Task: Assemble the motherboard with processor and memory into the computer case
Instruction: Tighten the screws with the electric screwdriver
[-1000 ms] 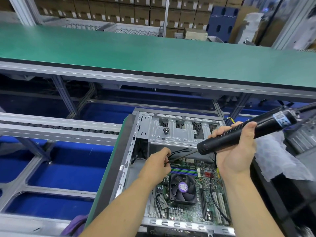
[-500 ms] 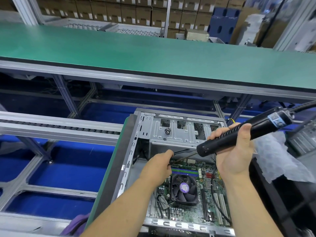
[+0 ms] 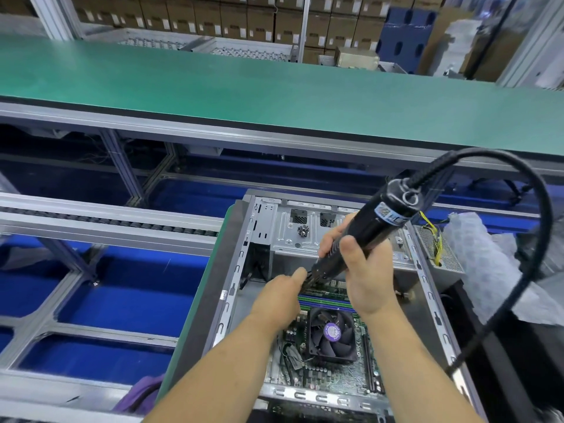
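Screwdriver [image 3: 370, 232] tipped steeper, right hand [image 3: 363, 276] gripping it, left hand [image 3: 282, 293] pinching its tip inside case [image 3: 241, 261].

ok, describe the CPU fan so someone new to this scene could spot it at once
Find the open computer case lying below the green workbench. On the motherboard inside it, just below both hands, sits the CPU fan. It is the only black square-framed part with curved blades, and it has a round purple sticker on its hub.

Bright even light, warped edges
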### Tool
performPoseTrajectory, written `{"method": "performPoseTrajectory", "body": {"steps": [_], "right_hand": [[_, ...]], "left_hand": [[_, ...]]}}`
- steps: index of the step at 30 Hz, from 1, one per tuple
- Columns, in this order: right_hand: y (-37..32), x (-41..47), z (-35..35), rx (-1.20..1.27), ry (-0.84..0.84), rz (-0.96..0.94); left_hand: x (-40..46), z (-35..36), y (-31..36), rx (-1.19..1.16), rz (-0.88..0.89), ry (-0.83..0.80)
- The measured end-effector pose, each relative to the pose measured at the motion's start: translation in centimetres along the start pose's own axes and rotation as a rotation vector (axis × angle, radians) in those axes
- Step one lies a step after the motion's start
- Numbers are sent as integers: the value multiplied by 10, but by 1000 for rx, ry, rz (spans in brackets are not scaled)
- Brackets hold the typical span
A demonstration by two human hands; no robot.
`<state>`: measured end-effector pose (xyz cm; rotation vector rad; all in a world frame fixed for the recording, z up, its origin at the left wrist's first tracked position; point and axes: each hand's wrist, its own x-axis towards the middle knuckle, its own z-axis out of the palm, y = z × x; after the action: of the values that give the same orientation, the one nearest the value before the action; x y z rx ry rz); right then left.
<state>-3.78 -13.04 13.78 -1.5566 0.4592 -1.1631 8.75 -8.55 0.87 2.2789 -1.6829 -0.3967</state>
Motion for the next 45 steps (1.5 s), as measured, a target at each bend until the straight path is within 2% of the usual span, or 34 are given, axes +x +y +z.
{"method": "performPoseTrajectory", "body": {"steps": [5,10,25,36,45], "right_hand": [[5,4,8,-48,77,58],[11,8,14,-101,22,83],[17,11,15,-66,-93,153],[22,10,18,-110,-60,171],[27,10,17,-110,-58,178]], "left_hand": [[-1,1,-3,-57,-55,18],[0,4,-9,-113,-106,27],[0,7,-12,-81,-65,-59],[1,16,-13,-119,-114,-81],[1,25,-17,-412,-227,-79]]}}
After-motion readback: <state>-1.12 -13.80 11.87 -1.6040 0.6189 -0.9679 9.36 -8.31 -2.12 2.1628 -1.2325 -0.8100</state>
